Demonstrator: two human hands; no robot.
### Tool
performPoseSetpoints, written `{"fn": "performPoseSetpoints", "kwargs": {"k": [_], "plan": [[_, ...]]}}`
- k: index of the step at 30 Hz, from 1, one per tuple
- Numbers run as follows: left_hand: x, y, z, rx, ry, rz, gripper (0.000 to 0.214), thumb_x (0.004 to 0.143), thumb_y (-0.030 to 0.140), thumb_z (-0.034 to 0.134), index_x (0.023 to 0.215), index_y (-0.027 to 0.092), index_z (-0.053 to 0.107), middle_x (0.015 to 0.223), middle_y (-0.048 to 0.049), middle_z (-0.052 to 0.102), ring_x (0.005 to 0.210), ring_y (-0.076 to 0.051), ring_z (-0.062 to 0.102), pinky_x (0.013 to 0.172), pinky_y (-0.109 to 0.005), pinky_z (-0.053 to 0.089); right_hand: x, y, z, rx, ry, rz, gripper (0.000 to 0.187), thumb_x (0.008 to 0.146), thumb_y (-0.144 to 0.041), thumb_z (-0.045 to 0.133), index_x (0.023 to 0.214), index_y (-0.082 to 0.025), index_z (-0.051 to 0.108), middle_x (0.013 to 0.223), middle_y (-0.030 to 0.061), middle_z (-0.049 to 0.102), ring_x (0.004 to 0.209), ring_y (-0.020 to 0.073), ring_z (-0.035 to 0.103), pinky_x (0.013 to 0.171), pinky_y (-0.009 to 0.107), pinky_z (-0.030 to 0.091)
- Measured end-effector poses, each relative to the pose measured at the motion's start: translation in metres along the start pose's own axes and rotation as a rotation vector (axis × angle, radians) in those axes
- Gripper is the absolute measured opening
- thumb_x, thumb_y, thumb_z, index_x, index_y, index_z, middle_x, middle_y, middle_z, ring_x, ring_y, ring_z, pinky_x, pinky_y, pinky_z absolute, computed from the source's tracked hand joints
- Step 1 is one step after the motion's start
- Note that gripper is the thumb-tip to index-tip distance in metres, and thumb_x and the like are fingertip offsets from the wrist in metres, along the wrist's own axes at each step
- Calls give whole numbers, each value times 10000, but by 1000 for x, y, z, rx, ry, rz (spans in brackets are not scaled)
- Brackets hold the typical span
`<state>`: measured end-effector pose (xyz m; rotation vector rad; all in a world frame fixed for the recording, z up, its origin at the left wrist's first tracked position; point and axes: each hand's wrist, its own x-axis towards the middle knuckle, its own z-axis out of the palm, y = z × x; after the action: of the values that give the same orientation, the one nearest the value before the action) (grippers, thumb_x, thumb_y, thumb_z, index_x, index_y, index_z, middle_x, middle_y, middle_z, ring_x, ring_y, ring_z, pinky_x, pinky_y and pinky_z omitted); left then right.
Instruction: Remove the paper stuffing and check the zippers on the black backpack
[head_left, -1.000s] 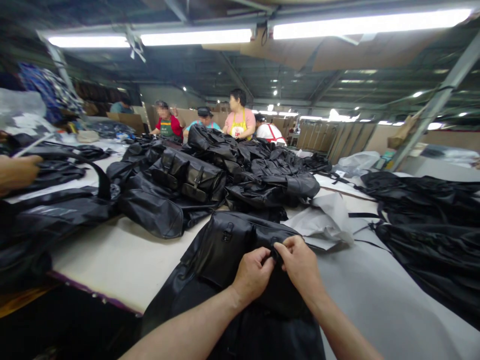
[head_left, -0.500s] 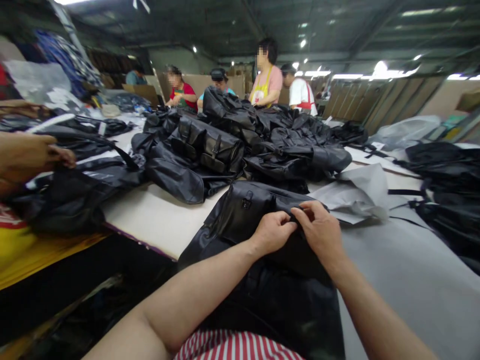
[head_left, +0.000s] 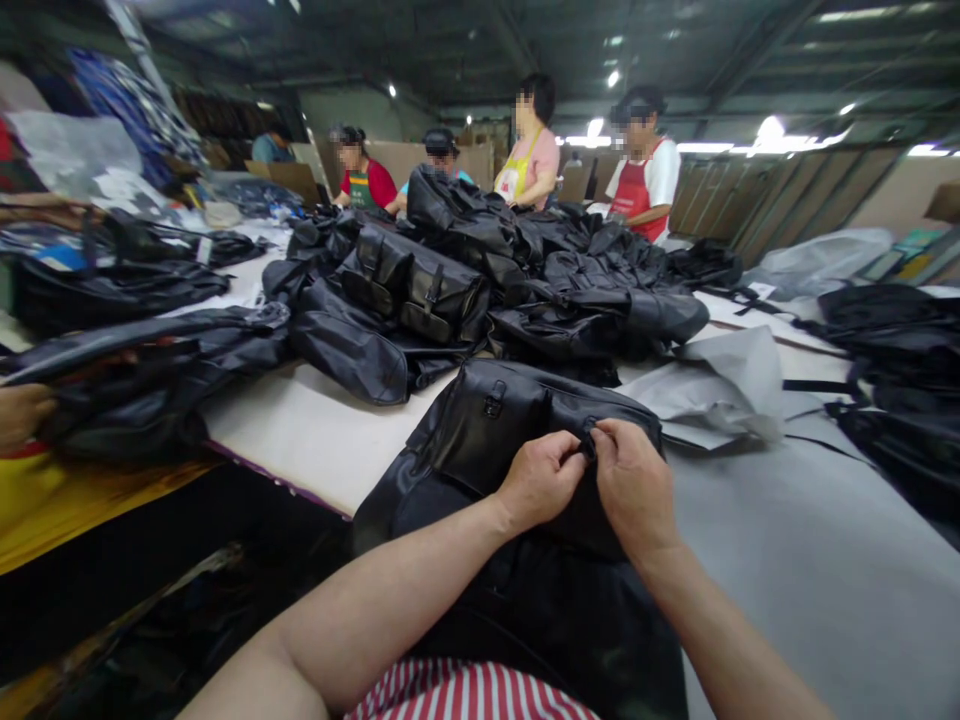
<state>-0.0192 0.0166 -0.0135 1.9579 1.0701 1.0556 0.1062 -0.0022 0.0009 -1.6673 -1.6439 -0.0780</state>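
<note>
Workbench [head_left: 300,440] supports a black leatherette bag [head_left: 487,430]; left hand [head_left: 538,480] and right hand [head_left: 634,490] pinch its narrow tab [head_left: 589,445], fingertips partly hiding it.

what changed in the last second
The co-worker in the red apron has straightened up, and another person's hand at the left edge has dropped lower. The left hand and right hand still pinch a small strap on the black bag; the piled bags stayed put.

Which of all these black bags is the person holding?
The black bag with the buckled front pocket, gripped by the left hand and right hand. It lies apart, nearer the person than the heap of bags.
</note>
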Motion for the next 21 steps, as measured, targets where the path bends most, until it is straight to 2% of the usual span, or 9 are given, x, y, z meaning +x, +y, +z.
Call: {"fn": "performPoseSetpoints", "kwargs": {"k": [3,5,7,9,14,18,21], "plan": [[1,-1,0,18,18,-8,153,829,237,462,721,187,559,688,23,559,669,-116,503,646,-212,377,-1,5,-1,80,-38,75,362,902,-414,316,959,-185,590,930,80,644,862,216,603,750,317,438],[0,-1,1,17,25,-10,155,834,250,461,742,192,570,705,21,578,681,-120,516,644,-211,378,-4,8,-9,207,-114,161,338,882,-456,377,978,-210,590,897,43,655,774,185,619,706,293,448],[-1,0,2,10,28,-7,148,834,247,461,754,196,575,716,21,589,688,-122,525,645,-210,379,-7,9,-15,280,-176,186,312,852,-466,447,986,-225,592,860,21,664,721,169,622,681,277,453],[-2,1,3,7,34,-1,142,830,239,462,744,197,566,710,23,587,682,-120,525,642,-209,378,-10,9,-15,246,-154,141,286,843,-451,473,956,-222,602,837,23,666,740,174,620,697,277,452],[-3,4,3,24,50,-32,144,797,247,492,669,192,526,640,26,549,634,-121,505,598,-218,361,-11,8,1,-1,91,-48,353,912,-383,328,1014,-162,584,971,101,644,877,218,603,775,321,442],[-3,4,1,0,41,-97,159,786,271,489,655,191,533,622,23,553,612,-124,503,563,-225,353,-11,9,2,60,38,-101,335,907,-417,354,1016,-187,572,974,76,640,902,207,596,791,310,445],[-2,4,2,-28,40,-111,184,785,299,485,643,193,534,603,24,548,592,-123,496,540,-230,338,-11,11,3,25,20,-140,367,891,-455,368,1018,-179,574,975,89,641,897,221,598,774,320,448]]}}
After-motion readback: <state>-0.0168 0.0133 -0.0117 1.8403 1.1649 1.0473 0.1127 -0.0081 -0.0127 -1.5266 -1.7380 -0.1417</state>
